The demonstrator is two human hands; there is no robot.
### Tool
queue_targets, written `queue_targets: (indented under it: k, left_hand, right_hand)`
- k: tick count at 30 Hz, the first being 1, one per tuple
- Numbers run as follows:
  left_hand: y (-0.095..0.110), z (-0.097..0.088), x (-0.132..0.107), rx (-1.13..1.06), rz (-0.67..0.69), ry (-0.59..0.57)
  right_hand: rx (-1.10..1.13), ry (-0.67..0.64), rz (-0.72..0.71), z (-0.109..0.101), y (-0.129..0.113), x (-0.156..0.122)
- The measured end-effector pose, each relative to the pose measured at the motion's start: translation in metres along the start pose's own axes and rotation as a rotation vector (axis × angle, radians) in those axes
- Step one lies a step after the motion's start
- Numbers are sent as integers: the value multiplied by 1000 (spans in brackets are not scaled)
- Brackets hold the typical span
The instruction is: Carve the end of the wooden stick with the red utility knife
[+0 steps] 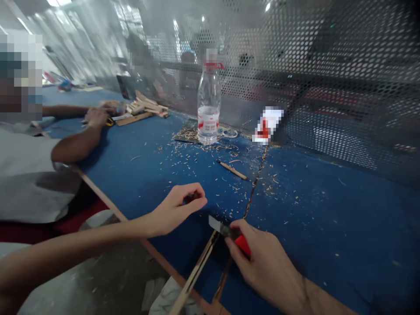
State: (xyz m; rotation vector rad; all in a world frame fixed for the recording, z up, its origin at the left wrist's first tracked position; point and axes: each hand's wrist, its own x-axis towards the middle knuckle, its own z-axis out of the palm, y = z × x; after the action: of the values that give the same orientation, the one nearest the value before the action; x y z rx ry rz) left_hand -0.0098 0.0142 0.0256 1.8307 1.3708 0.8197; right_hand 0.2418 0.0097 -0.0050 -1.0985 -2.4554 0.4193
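Right hand [265,267] around a red utility knife [243,246], left hand [179,210] curled

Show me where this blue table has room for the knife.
The blue tabletop right of the seam has most room, with few shavings. Crowded: around the plastic bottle and the wood sticks by the co-worker's hand.
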Motion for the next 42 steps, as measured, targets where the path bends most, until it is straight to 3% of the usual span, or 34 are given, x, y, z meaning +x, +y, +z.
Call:
queue_targets:
  k: [6,11,14,17,21,25,27,30,33,36,37,40,42]
  left_hand:
    - [-2,-6,20,58,133,-289]
    - [-2,1,27,159,276,-431]
    - [-5,5,31,117,314,-419]
    - [-4,5,34,50,257,-368]
    - [-4,-9,43,78,127,-184]
    - [-12,-29,51,201,19,90]
    - [-14,-29,47,273,-36,156]
    - [-8,-9,25,352,-91,34]
    - [3,21,-2,461,-65,-140]
    - [11,39,-11,645,-30,-319]
    - [13,40,-8,579,-37,-324]
    - [14,36,14,48,-107,-224]
    - [11,35,32,-156,-136,-185]
  right_hand:
    - [-360,7,-321,-3,0,0]
    - [-485,87,-411,-2,3,-1]
    - [-483,155,-426,0,4,-1]
    - [-469,157,-407,1,7,0]
    - [-499,232,-402,-4,21,9]
    - [-501,431,-249,-20,47,23]
    - [-465,416,-68,-29,59,29]
    - [-388,283,117,-37,71,35]
    - [-279,190,130,-36,78,37]
    - [-170,176,110,-32,81,38]
    - [-140,180,115,-31,81,38]
    - [-82,168,203,-34,79,40]
    - [-65,143,270,-37,76,41]
